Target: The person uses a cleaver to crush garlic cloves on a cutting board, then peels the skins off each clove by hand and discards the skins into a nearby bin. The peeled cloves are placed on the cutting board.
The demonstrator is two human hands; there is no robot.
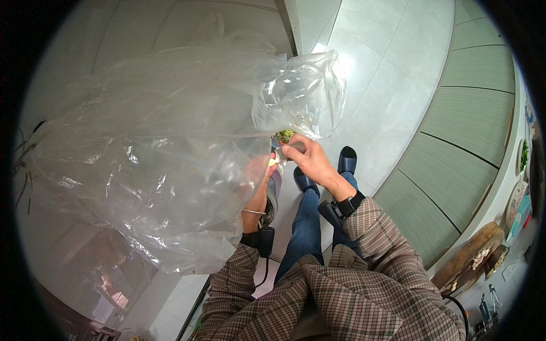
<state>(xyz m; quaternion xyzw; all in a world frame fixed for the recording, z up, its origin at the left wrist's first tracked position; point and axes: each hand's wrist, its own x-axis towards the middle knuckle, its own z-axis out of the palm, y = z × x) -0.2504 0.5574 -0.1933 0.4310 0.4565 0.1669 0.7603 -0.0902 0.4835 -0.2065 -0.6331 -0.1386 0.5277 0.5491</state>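
My left hand (pixel 261 170) is partly behind a clear plastic sheet (pixel 170 170), which blurs its fingers. It holds a small pale-yellow piece of food (pixel 272 162), perhaps a peeled clove. Close against it, my right hand (pixel 310 158) has its fingers bent around a flat grey object (pixel 295 148), too hidden to name exactly. Whitish peel-like scraps (pixel 280 165) hang between the two hands. Just beyond the fingers, green vegetable scraps (pixel 285 135) show below the sheet's edge; what holds them is mostly hidden.
Pale green cabinets (pixel 465 123) run along the right under a white counter. On it lie a wooden chopping board (pixel 465 255) with pale pieces (pixel 481 258) and a patterned board (pixel 516 200). My slippered feet (pixel 347 160) stand on the tiled floor (pixel 379 81). A grey cylindrical object (pixel 271 204) is beside my left wrist.
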